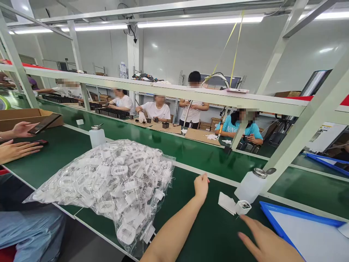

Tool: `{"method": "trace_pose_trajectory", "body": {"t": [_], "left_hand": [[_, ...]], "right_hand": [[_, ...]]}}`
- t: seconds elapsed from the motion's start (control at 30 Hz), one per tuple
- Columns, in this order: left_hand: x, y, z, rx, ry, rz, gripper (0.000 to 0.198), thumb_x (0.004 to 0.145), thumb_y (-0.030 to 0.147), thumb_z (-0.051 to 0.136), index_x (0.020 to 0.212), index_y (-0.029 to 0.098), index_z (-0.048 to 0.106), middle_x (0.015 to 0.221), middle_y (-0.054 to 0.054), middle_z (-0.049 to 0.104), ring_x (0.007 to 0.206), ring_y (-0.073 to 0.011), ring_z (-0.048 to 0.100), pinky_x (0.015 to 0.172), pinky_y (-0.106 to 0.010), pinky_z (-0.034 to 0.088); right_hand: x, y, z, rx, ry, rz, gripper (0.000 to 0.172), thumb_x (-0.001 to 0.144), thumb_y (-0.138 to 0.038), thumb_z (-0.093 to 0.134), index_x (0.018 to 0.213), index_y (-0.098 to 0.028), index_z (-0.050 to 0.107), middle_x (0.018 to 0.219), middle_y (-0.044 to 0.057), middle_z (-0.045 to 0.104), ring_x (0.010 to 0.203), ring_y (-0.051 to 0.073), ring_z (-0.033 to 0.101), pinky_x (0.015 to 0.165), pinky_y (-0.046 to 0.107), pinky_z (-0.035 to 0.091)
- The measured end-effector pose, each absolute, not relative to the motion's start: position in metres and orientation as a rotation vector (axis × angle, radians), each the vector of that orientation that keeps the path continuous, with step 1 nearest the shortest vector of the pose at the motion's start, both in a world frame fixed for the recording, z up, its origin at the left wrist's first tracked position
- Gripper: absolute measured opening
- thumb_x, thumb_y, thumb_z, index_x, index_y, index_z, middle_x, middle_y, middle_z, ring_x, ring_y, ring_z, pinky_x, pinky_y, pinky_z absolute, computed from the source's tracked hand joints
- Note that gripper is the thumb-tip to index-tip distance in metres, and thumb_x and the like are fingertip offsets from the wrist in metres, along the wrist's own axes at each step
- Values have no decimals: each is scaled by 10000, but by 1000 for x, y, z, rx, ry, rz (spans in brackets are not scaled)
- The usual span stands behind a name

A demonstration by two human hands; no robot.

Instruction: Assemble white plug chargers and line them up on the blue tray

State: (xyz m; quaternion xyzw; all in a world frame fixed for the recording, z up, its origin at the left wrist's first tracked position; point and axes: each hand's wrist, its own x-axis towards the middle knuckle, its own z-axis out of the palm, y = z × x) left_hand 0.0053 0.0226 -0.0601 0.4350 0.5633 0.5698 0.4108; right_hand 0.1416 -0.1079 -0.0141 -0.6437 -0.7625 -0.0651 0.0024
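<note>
My left hand (pixel 201 185) rests on the green table (pixel 191 233) with its fingers curled under, and what they enclose is hidden. It lies between a big clear bag of white plastic parts (pixel 114 182) and a folded white wipe (pixel 227 202). My right hand (pixel 263 242) lies low at the right with its fingers stretched out and nothing in it. Its fingertip is a little short of a small white cup-shaped part (pixel 242 206) that stands beside the wipe.
A white dispenser bottle (pixel 249 185) stands behind the small part, by a slanted frame post (pixel 297 127). A blue-framed white tray (pixel 308 233) lies at the right. A second bottle (pixel 96 135) stands further left. A neighbour's hands (pixel 16 149) hold a phone (pixel 43 123). Several people sit across the belt (pixel 196 153).
</note>
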Motion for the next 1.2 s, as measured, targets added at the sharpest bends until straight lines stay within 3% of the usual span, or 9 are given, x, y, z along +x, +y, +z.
{"method": "trace_pose_trajectory", "body": {"t": [0.07, 0.3, 0.53, 0.9, 1.2], "left_hand": [[-8, 28, -67, 1125, 1450, 1478, 352, 703, 353, 292, 427, 168, 407, 358, 39, 299, 371, -82, 313, 435, -207, 245], [-18, 43, -81, 1088, 1489, 1524, 353, 714, 356, 261, 479, 163, 440, 424, 21, 390, 424, -90, 367, 454, -204, 280], [-12, 45, -84, 1281, 1540, 1361, 320, 702, 345, 288, 500, 168, 462, 439, 16, 423, 434, -95, 394, 473, -212, 302], [-10, 37, -86, 1327, 1538, 1371, 306, 711, 328, 283, 537, 162, 472, 534, -14, 495, 523, -109, 459, 523, -217, 337], [-11, 35, -83, 1364, 1527, 1354, 244, 691, 246, 300, 554, 167, 486, 566, -10, 514, 561, -115, 473, 560, -225, 348]], "right_hand": [[102, -78, -9, -2068, -2511, -81, 287, 735, -282, 355, 1003, -233, 446, 945, 71, 534, 791, 215, 516, 593, 331, 411], [43, -1, -51, -1907, -2584, -329, 252, 728, -110, 304, 881, -106, 503, 862, 118, 532, 767, 215, 506, 555, 277, 382], [59, 5, -75, -1662, -2635, -137, 276, 766, -154, 247, 889, -109, 489, 850, 90, 537, 765, 178, 504, 588, 244, 373], [59, 7, -77, -1716, -2546, 6, 261, 733, -160, 298, 896, -107, 495, 895, 97, 543, 809, 190, 500, 598, 240, 355], [49, 14, -70, -1979, -2421, 120, 268, 725, -149, 312, 912, -92, 494, 750, 123, 585, 709, 191, 544, 545, 248, 344]]}}
